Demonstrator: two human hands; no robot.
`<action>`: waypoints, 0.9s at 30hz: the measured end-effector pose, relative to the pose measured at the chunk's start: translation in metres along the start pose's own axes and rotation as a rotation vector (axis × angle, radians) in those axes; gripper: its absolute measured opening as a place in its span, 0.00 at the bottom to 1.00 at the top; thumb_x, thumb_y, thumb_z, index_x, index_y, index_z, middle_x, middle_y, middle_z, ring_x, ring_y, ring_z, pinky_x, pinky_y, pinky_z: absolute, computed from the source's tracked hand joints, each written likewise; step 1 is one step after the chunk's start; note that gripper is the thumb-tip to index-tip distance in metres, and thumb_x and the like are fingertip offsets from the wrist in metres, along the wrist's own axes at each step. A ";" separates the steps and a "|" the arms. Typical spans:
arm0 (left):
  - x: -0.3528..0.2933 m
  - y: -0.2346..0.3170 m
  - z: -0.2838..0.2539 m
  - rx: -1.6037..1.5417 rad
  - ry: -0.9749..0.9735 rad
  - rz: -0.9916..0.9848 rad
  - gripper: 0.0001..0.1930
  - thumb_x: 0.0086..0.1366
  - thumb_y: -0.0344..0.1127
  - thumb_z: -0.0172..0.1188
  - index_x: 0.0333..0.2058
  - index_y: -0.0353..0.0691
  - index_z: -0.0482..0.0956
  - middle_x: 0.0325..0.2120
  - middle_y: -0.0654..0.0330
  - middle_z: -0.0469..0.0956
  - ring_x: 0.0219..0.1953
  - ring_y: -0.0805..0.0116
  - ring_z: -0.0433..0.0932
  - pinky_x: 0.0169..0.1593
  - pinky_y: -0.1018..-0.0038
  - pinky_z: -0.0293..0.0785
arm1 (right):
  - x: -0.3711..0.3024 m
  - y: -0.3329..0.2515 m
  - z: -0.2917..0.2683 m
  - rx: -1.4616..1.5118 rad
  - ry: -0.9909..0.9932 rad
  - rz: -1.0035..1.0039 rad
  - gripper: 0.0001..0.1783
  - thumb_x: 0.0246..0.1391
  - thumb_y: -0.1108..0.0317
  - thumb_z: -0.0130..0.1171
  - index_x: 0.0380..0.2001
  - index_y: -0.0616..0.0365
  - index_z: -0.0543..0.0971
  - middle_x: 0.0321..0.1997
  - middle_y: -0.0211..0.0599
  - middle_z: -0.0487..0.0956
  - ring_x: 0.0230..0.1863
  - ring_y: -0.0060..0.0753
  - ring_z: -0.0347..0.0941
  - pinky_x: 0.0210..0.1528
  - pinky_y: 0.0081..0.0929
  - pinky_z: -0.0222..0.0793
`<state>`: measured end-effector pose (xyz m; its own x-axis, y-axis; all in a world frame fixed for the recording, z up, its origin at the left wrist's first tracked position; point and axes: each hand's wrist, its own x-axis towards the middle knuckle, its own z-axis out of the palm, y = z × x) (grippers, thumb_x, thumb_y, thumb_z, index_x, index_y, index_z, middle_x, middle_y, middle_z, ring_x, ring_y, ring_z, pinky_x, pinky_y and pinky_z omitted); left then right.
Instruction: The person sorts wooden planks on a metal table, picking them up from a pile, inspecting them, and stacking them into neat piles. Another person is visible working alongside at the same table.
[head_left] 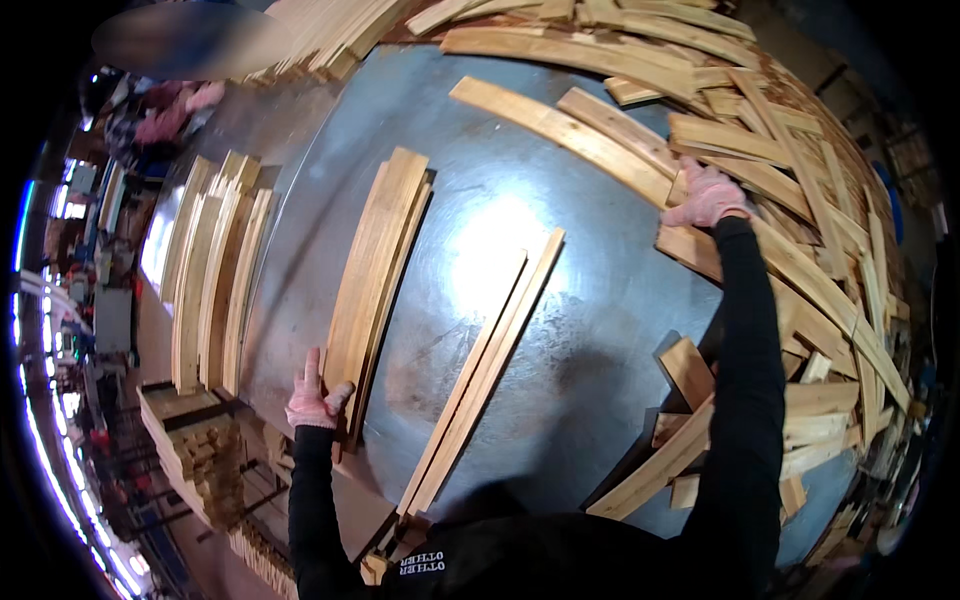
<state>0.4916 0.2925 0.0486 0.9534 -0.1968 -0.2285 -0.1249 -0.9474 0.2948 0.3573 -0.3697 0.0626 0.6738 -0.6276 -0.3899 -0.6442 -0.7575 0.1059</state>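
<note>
My left hand (318, 400), in a pink glove, is at the near end of a small stack of wooden boards (375, 250) on the metal table. Its index finger points away along the boards' left side and its thumb lies by their edge; the fingers are apart. On the right, my right hand (708, 195), gloved the same way, is closed over the end of a wooden board (680, 188) at the border of a loose heap. Part of that board is hidden under the hand. Two narrow wooden strips (490, 375) lie side by side between my arms.
A jumbled heap of boards (800, 190) covers the table's right and far side. More boards (215, 270) stand in a row along the left edge, above stacked wood (195, 450). Another person's arm (175, 115) shows at the far left. The metal table (420, 370) reflects a bright light.
</note>
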 end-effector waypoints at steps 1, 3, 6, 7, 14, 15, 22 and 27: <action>-0.001 -0.008 0.000 0.163 0.043 0.044 0.39 0.50 0.45 0.73 0.62 0.55 0.70 0.59 0.48 0.70 0.54 0.48 0.74 0.55 0.57 0.72 | 0.010 0.007 0.005 0.023 -0.028 -0.052 0.64 0.33 0.41 0.74 0.71 0.51 0.54 0.63 0.62 0.69 0.64 0.58 0.67 0.64 0.42 0.65; 0.001 -0.028 0.003 0.472 0.117 0.167 0.37 0.52 0.45 0.71 0.62 0.56 0.71 0.61 0.47 0.67 0.56 0.45 0.72 0.57 0.54 0.70 | 0.021 0.007 0.010 0.128 0.019 -0.046 0.59 0.35 0.43 0.73 0.68 0.55 0.59 0.58 0.57 0.75 0.60 0.53 0.72 0.62 0.41 0.67; -0.021 0.028 0.000 0.290 0.413 0.332 0.33 0.56 0.44 0.68 0.60 0.43 0.72 0.60 0.43 0.68 0.58 0.45 0.71 0.59 0.55 0.69 | 0.007 -0.031 0.004 0.089 -0.067 -0.114 0.57 0.38 0.43 0.70 0.69 0.57 0.59 0.57 0.53 0.76 0.58 0.51 0.74 0.60 0.40 0.69; -0.029 0.044 -0.002 0.217 0.526 0.397 0.32 0.57 0.44 0.68 0.60 0.40 0.72 0.58 0.43 0.70 0.57 0.46 0.73 0.58 0.56 0.71 | 0.008 -0.046 0.010 0.078 -0.042 -0.136 0.56 0.39 0.43 0.70 0.69 0.56 0.59 0.57 0.52 0.76 0.57 0.50 0.74 0.59 0.39 0.69; -0.053 0.156 0.038 -0.347 0.028 0.799 0.29 0.55 0.29 0.65 0.57 0.31 0.70 0.46 0.50 0.80 0.48 0.63 0.80 0.47 0.72 0.77 | -0.128 -0.143 -0.056 0.295 0.051 -0.120 0.56 0.39 0.44 0.72 0.70 0.46 0.57 0.57 0.46 0.77 0.58 0.50 0.73 0.60 0.40 0.68; -0.048 0.168 0.039 -0.588 -0.181 0.654 0.32 0.56 0.30 0.63 0.60 0.30 0.65 0.49 0.49 0.78 0.51 0.63 0.78 0.49 0.72 0.76 | -0.155 -0.149 -0.078 0.303 0.013 -0.078 0.56 0.37 0.45 0.73 0.69 0.44 0.58 0.56 0.47 0.78 0.58 0.50 0.73 0.60 0.41 0.68; -0.091 0.320 0.073 -1.551 -0.901 0.602 0.57 0.55 0.47 0.71 0.71 0.34 0.39 0.70 0.46 0.52 0.72 0.58 0.51 0.70 0.65 0.51 | -0.235 -0.090 -0.107 0.966 0.207 -0.696 0.55 0.32 0.58 0.76 0.66 0.55 0.62 0.56 0.40 0.75 0.56 0.38 0.73 0.59 0.33 0.68; -0.087 0.426 0.100 -1.946 -1.018 0.398 0.35 0.56 0.29 0.69 0.61 0.38 0.65 0.57 0.56 0.72 0.55 0.67 0.73 0.58 0.70 0.72 | -0.232 -0.086 -0.184 1.332 0.287 -0.828 0.38 0.47 0.63 0.66 0.63 0.58 0.69 0.55 0.35 0.76 0.50 0.24 0.73 0.54 0.28 0.70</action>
<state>0.3277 -0.1186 0.1014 0.4565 -0.8897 -0.0105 0.7377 0.3719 0.5634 0.3231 -0.1924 0.3127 0.9265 -0.2689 0.2631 0.1802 -0.2967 -0.9378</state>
